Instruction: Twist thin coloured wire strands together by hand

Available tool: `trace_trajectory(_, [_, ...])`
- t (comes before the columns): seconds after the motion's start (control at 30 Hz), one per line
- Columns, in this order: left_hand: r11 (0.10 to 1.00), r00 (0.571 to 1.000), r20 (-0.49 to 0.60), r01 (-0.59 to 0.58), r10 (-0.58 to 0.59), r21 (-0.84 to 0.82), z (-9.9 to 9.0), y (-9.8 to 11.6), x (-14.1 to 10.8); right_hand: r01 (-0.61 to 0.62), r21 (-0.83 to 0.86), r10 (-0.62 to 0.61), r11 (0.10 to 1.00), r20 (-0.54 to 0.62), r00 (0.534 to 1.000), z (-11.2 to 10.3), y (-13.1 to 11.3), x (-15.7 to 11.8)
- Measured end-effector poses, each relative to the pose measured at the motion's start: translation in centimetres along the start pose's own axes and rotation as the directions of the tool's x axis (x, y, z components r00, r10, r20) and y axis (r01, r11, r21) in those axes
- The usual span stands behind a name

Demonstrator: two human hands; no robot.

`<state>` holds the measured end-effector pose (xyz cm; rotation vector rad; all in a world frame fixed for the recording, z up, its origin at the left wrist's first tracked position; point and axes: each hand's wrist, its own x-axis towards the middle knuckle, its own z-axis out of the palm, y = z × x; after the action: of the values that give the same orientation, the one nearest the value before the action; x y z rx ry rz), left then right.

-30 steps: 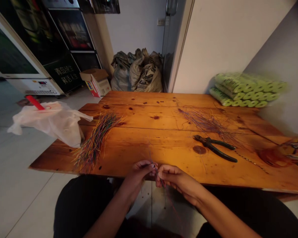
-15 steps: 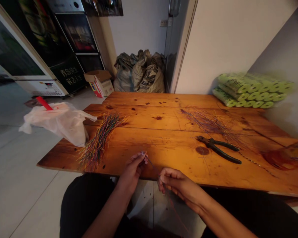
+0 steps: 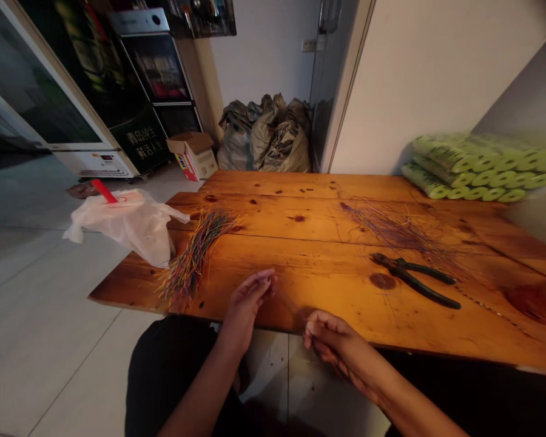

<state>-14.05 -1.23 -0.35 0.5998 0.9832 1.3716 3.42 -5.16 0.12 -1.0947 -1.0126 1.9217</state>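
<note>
Over the plank table [image 3: 273, 212], thin wire [image 3: 291, 305] between left hand [image 3: 248, 309] and right hand [image 3: 337, 349]

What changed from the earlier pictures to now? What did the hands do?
The left hand and right hand were close together, fingers pinching at a thin wire. They have pulled apart: left hand up and left over the wooden table, right hand down and right. The dark-handled metal pliers and bundle of multicoloured wires stayed put.
</note>
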Motion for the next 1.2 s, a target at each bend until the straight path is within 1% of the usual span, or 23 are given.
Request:
trace_trajectory(0.1, [1.0, 0.999, 0.036, 0.023, -0.023, 0.0, -0.1, 0.3, 0.0, 0.046, -0.137, -0.053, 0.989, -0.049, 0.997, -0.3, -0.2, 0.2])
trace_trajectory(0.2, [1.0, 0.999, 0.051, 0.009, -0.009, -0.002, -0.2, 0.3, 0.1, 0.05, -0.182, -0.065, 0.982, -0.077, 0.995, -0.6, 0.0, 0.4])
trace_trajectory(0.3, [0.998, 0.998, 0.011, -0.057, 0.056, 0.042, -0.2, 0.1, 0.1, 0.085, -0.205, -0.107, 0.975, -0.097, 0.99, -0.8, 0.3, 0.5])
trace_trajectory(0.43, [0.969, 0.986, -0.036, -0.156, 0.166, 0.192, -0.6, 0.1, 0.2, 0.118, -0.224, -0.151, 0.967, -0.133, 0.98, -0.8, -0.1, 0.2])
trace_trajectory(0.5, [0.956, 0.98, -0.056, -0.174, 0.192, 0.234, -0.9, 0.1, 0.3, 0.129, -0.209, -0.168, 0.969, -0.186, 0.968, -0.8, -0.6, -0.2])
trace_trajectory(0.57, [0.956, 0.977, -0.08, -0.176, 0.2, 0.235, -1.1, 0.1, 0.5, 0.139, -0.154, -0.171, 0.978, -0.216, 0.961, -1.0, -1.2, -0.6])
trace_trajectory(0.73, [0.959, 0.966, -0.124, -0.201, 0.228, 0.198, -0.8, -0.4, 0.7, 0.167, 0.065, -0.154, 0.984, -0.17, 0.973, -1.9, -2.0, -1.2])
trace_trajectory(0.8, [0.977, 0.974, -0.131, -0.17, 0.186, 0.125, -0.5, -0.6, 0.7, 0.166, 0.147, -0.144, 0.975, -0.154, 0.978, -2.1, -2.1, -1.0])
trace_trajectory(0.87, [0.995, 0.987, -0.126, -0.098, 0.097, 0.001, -0.5, -0.5, 0.8, 0.151, 0.204, -0.126, 0.967, -0.134, 0.983, -2.1, -2.0, -0.7])
trace_trajectory(0.93, [0.992, 0.992, -0.121, -0.032, 0.017, -0.124, -0.6, -0.1, 0.9, 0.13, 0.238, -0.105, 0.962, -0.115, 0.988, -2.2, -1.8, -0.3])
trace_trajectory(1.0, [0.979, 0.992, -0.117, 0.011, -0.036, -0.205, -0.8, 0.2, 1.0, 0.121, 0.255, -0.097, 0.959, -0.106, 0.99, -2.3, -1.5, 0.1])
trace_trajectory(1.1, [0.963, 0.99, -0.113, 0.052, -0.084, -0.265, -0.6, 0.3, 1.1, 0.141, 0.252, -0.112, 0.957, -0.123, 0.986, -2.7, -1.0, 0.4])
trace_trajectory(1.2, [0.961, 0.989, -0.108, 0.069, -0.101, -0.268, -0.1, -0.2, 1.1, 0.149, 0.25, -0.124, 0.957, -0.113, 0.986, -2.9, -0.5, 0.6])
